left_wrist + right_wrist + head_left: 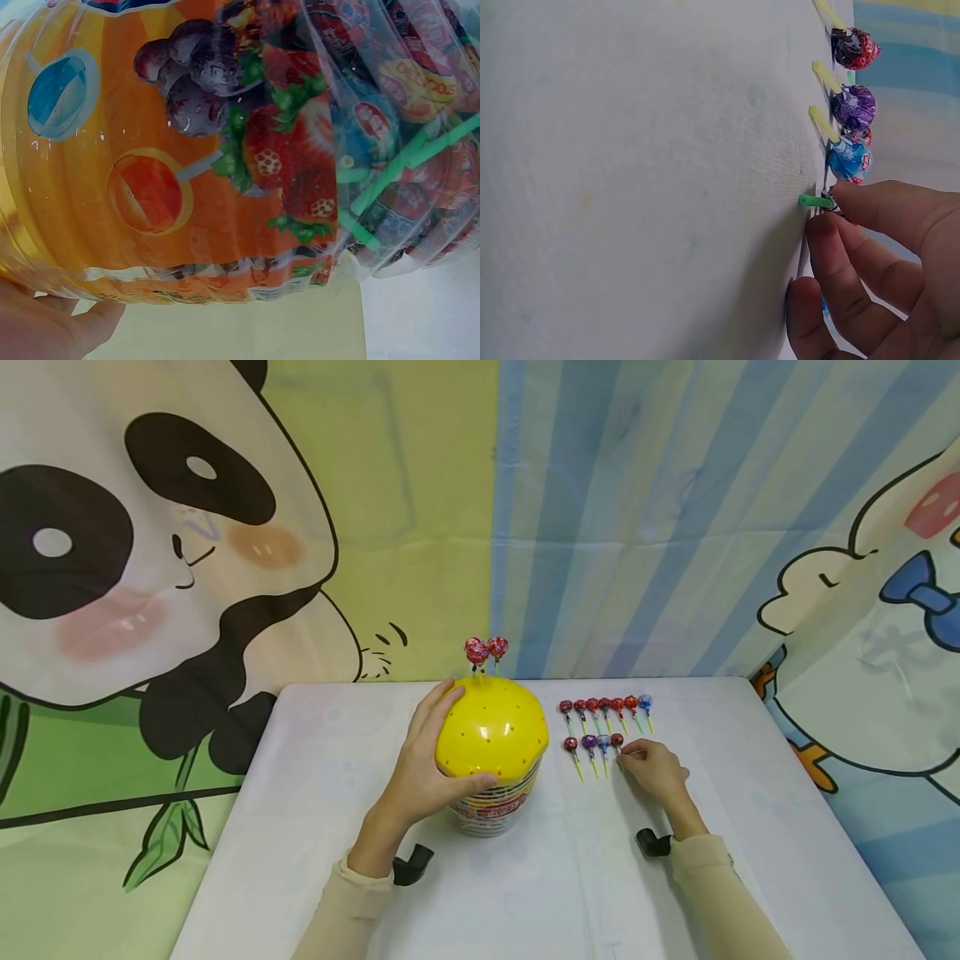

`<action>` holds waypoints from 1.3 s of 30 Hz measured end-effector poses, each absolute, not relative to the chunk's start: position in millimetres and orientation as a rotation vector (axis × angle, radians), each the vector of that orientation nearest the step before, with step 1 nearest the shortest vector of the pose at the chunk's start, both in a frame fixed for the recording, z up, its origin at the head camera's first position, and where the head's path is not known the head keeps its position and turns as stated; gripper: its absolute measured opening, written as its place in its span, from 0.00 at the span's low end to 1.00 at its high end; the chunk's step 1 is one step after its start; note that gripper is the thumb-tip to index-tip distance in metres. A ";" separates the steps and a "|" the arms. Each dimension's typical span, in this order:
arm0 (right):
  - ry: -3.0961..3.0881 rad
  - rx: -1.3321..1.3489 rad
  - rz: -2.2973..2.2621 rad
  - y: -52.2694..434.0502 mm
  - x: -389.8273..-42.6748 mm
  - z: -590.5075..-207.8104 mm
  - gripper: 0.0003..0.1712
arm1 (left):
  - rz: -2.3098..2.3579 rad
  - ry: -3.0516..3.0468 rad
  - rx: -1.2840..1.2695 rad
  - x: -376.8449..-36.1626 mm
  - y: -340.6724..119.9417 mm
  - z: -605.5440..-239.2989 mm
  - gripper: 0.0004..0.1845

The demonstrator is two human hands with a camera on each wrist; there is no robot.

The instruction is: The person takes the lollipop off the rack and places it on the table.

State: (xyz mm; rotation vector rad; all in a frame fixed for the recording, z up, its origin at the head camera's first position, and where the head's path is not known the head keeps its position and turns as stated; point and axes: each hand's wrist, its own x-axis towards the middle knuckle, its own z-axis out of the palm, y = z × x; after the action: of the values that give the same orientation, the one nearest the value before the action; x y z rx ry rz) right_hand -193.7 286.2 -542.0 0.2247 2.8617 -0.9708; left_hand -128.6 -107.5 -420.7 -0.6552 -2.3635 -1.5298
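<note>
A clear ribbed jar (491, 817) of wrapped lollipops stands upright on the table, topped by a domed yellow lid (495, 735) dotted with small holes. My left hand (422, 768) grips the lid from the left, thumb across its front and fingers around the far side. Fruit pictures on the orange label (210, 187) fill the left wrist view. Red-wrapped lollipops (476, 650) stick up from the back of the lid. To the jar's right, my right hand (656, 768) pinches the green stick (815, 201) of a dark red lollipop (617, 740) at the right end of the nearer row.
Beside the held one, the nearer row has red, purple and blue lollipops (588, 742). Behind it lies a longer row of several mostly red lollipops (592, 704), with a blue one (645, 702) at its right end. A cartoon-printed curtain (600, 527) hangs behind the white table (570, 877).
</note>
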 end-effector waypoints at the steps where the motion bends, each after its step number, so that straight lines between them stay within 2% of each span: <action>1: 2.863 0.224 -0.967 286.4 -193.6 -542.1 0.16 | -1.529 -2.364 -0.655 -128.5 -107.5 -420.6 0.56; 9: 2.898 0.203 -0.991 285.3 -191.0 -533.6 0.15 | -1.527 -2.360 -0.660 -128.7 -107.8 -420.5 0.56; 17: 3.005 0.033 -1.119 270.7 -193.6 -501.4 0.17 | -1.532 -2.367 -0.655 -128.0 -107.4 -420.5 0.56; 31: 2.673 -0.457 -1.750 188.4 -201.6 -407.5 0.17 | -1.520 -2.367 -0.659 -129.0 -107.4 -422.2 0.57; 39: 2.299 -0.596 -1.915 147.3 -214.9 -377.3 0.18 | -1.522 -2.367 -0.669 -128.8 -108.2 -420.9 0.57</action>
State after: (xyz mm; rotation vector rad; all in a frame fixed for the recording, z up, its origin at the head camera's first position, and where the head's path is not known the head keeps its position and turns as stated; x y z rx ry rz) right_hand -214.9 147.3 -377.3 -0.5956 2.2986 -1.9150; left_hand -128.8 -108.2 -420.9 -0.6688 -2.3672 -1.5221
